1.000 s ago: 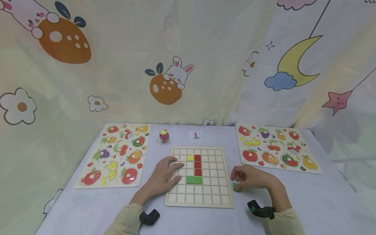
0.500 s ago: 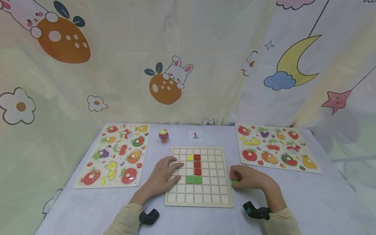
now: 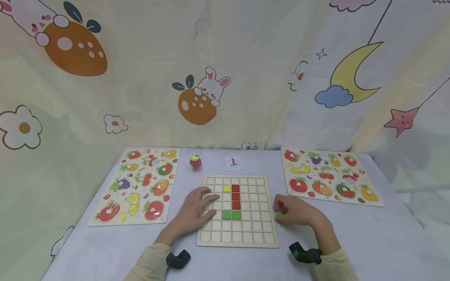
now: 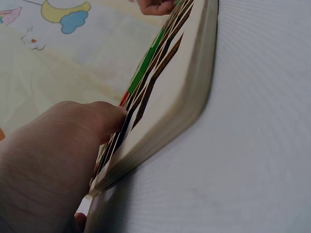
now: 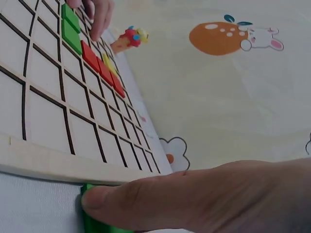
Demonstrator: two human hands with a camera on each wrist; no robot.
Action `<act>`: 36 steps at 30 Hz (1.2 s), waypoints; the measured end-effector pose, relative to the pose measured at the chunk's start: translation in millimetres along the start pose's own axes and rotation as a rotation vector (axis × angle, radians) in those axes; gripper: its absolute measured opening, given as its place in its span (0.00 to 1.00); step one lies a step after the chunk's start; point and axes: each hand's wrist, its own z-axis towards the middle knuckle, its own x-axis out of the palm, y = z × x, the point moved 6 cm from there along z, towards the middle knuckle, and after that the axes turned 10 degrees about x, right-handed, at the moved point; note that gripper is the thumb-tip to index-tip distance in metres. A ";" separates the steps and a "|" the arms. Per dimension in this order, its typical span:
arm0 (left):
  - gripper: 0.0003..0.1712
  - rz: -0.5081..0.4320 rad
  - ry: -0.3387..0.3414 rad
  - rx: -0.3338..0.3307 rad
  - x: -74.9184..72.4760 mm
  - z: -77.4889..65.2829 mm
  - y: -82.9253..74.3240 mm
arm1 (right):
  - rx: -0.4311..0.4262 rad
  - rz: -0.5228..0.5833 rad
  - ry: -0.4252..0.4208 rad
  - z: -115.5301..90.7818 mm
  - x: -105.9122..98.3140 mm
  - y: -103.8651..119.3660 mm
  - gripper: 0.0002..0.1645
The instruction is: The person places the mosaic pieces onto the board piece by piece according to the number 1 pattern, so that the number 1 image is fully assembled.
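The wooden grid board lies flat in the middle of the table. Three red tiles stand in a column on it, a yellow piece beside the top one, and two green tiles below. My left hand rests on the board's left edge, fingers spread and fairly straight. Just off the right edge, my right hand pinches a green square tile. In the right wrist view, the thumb lies over this tile, right at the board's rim, hiding much of it.
Behind the board lie a small pattern card and a toy figure. Fruit puzzle boards flank it: one at left, another at back right. A printed cloth hangs behind the table.
My right hand has slid left toward the board's edge, carrying the green tile that lay under its fingers on the table. My left hand keeps its place.
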 end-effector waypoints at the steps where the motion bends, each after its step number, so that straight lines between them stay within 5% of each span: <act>1: 0.25 -0.001 0.001 -0.001 0.3 -0.3 0.3 | -0.013 0.007 -0.006 1.0 -1.7 -1.2 0.12; 12: 0.25 0.001 0.003 0.005 -1.4 0.9 -0.2 | -0.139 0.119 -0.115 5.3 -15.6 -8.4 0.05; 20: 0.25 -0.001 -0.005 0.001 -1.4 0.1 -0.4 | -0.140 0.232 -0.121 17.6 2.2 10.4 0.07; 36: 0.25 -0.007 -0.001 -0.004 -2.5 -0.2 -1.9 | -0.146 0.252 -0.194 23.7 26.0 40.2 0.05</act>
